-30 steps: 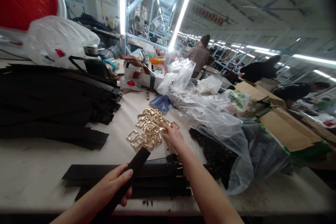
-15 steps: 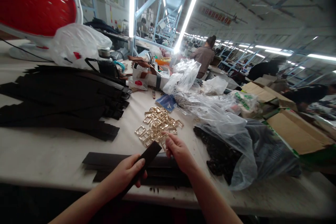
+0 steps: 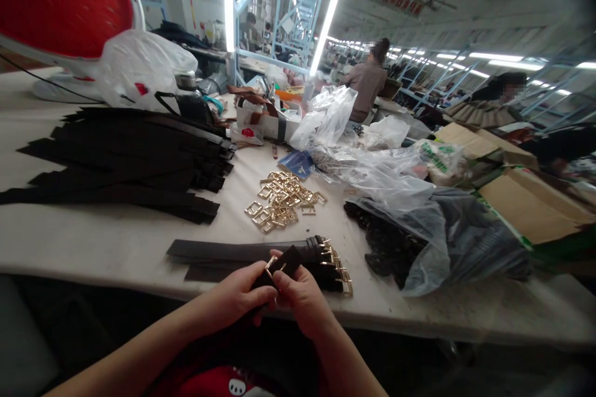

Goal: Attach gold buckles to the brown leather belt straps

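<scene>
Close together at the table's front edge, both my hands are closed on one black belt strap (image 3: 291, 258) and a gold buckle (image 3: 270, 267). My left hand (image 3: 246, 291) grips the strap, its fingers beside the buckle. With thumb and fingers, my right hand (image 3: 302, 299) pinches the buckle at the strap's end, where a gold prong shows against the black. How far the strap passes through the frame is hidden by my fingers. Just behind lies a stack of black straps (image 3: 233, 251) with gold buckles at the right end. Farther back is a pile of loose gold buckles (image 3: 282, 198).
A heap of black straps (image 3: 125, 161) covers the left side. To the right, a clear plastic bag (image 3: 428, 248) holds small black pieces. Cardboard boxes (image 3: 535, 205) stand beyond it. A blue packet (image 3: 297, 164) lies behind the buckles. Other people work in the background.
My right hand has come back from the loose pile with a gold buckle, which is now at the strap's end. My left hand has brought the strap over to it.
</scene>
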### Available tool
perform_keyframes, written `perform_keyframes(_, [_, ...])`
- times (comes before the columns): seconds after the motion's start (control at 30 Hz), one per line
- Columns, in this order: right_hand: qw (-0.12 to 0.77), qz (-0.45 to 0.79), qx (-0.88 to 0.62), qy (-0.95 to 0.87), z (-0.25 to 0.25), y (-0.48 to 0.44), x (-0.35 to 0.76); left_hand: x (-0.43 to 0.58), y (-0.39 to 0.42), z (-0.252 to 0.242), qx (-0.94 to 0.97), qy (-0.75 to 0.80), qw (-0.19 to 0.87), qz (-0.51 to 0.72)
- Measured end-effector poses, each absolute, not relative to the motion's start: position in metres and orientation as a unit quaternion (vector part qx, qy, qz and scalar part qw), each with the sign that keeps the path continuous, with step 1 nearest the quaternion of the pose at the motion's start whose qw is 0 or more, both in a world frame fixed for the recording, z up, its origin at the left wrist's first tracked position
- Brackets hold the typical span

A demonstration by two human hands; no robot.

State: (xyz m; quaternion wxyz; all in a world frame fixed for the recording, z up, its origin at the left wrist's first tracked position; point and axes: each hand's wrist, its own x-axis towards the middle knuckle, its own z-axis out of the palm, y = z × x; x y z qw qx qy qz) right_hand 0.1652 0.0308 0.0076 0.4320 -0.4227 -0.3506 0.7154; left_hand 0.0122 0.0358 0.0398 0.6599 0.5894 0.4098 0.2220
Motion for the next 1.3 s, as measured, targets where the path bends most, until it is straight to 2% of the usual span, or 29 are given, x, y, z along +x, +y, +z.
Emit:
perform_keyframes(0.1, [0.481, 0.645, -0.444, -0.395, 0.009, 0.016, 0.162, 0.014, 0.032, 0.037, 0.564, 0.411, 0.679, 0.229])
perform_keyframes(0.2, [0.49, 0.613, -0.461, -0.414, 0.009, 0.01, 0.165, 0.015, 0.028, 0.036, 0.531, 0.405, 0.715, 0.208])
perform_keyframes(0.43, [0.499, 0.68, -0.442, -0.306, -0.001, 0.009, 0.163, 0.02, 0.024, 0.028, 0.485, 0.451, 0.718, 0.213])
perform_keyframes(0.6, [0.497, 0.396, -0.553, -0.539, -0.005, 0.001, 0.166, 0.024, 0.016, 0.013, 0.487, 0.462, 0.708, 0.218])
perform_keyframes(0.63, [0.489, 0.375, -0.555, -0.559, -0.006, 0.0, 0.169, 0.025, 0.014, 0.012, 0.49, 0.465, 0.704, 0.22])
perform_keyframes(0.7, [0.47, 0.438, -0.54, -0.544, -0.007, -0.002, 0.174, 0.026, 0.009, 0.013, 0.499, 0.466, 0.697, 0.221])
perform_keyframes(0.8, [0.434, 0.618, -0.48, -0.446, -0.007, -0.005, 0.178, 0.024, 0.005, 0.016, 0.509, 0.443, 0.708, 0.209])
perform_keyframes(0.87, [0.428, 0.648, -0.464, -0.426, -0.008, -0.008, 0.178, 0.023, 0.005, 0.016, 0.509, 0.429, 0.719, 0.199])
perform_keyframes(0.93, [0.449, 0.553, -0.497, -0.496, -0.009, -0.012, 0.177, 0.023, 0.005, 0.012, 0.507, 0.431, 0.72, 0.197])
perform_keyframes(1.03, [0.465, 0.331, -0.517, -0.637, -0.012, -0.018, 0.178, 0.025, 0.003, 0.005, 0.512, 0.445, 0.707, 0.2])
perform_keyframes(1.07, [0.462, 0.299, -0.513, -0.659, -0.013, -0.019, 0.179, 0.026, 0.002, 0.004, 0.518, 0.449, 0.701, 0.197])
perform_keyframes(1.13, [0.46, 0.336, -0.515, -0.64, -0.015, -0.02, 0.181, 0.028, 0.0, 0.006, 0.539, 0.457, 0.681, 0.19])
perform_keyframes(1.23, [0.464, 0.507, -0.513, -0.514, -0.016, -0.018, 0.184, 0.029, 0.001, 0.012, 0.594, 0.445, 0.644, 0.186])
perform_keyframes(1.3, [0.473, 0.57, -0.498, -0.451, -0.017, -0.017, 0.185, 0.029, 0.005, 0.012, 0.606, 0.431, 0.646, 0.173])
